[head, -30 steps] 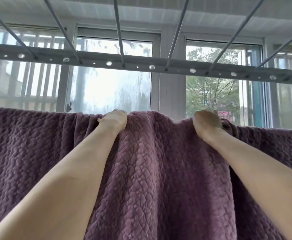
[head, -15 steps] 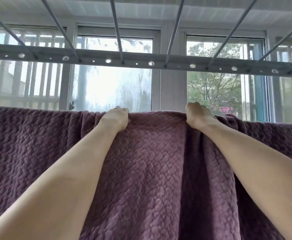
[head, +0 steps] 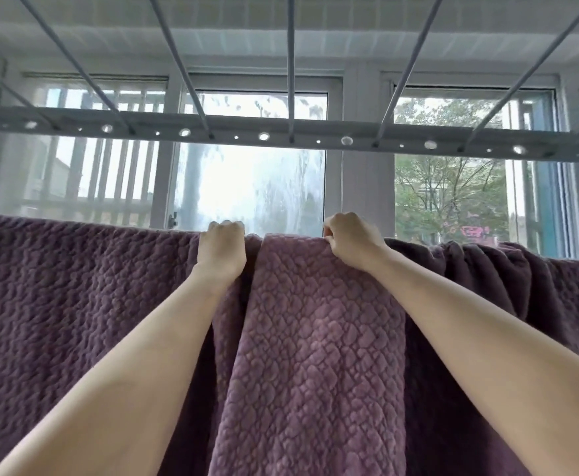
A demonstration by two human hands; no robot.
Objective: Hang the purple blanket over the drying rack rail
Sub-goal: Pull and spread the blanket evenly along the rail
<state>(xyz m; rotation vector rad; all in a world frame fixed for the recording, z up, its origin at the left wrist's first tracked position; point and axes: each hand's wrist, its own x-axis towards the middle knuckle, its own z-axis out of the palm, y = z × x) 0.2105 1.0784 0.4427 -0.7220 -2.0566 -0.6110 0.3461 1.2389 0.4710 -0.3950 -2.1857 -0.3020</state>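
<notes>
Your left hand (head: 221, 250): gripping the purple blanket (head: 315, 355) at its top fold
Your right hand (head: 351, 243): pinching that fold nearby
Blanket: draped before you, hiding its rail
Overhead: drying rack crossbar (head: 281, 132), windows (head: 253, 187) behind

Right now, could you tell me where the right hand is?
Right hand: just right of centre, gripping the purple blanket's top edge, beside the left hand.

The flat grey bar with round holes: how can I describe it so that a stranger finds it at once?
Look above the purple blanket, in front of the windows. A flat grey bar crosses the whole picture from side to side. Unlike the thin rods that meet it from above, it is wide and dotted with round holes.
</notes>
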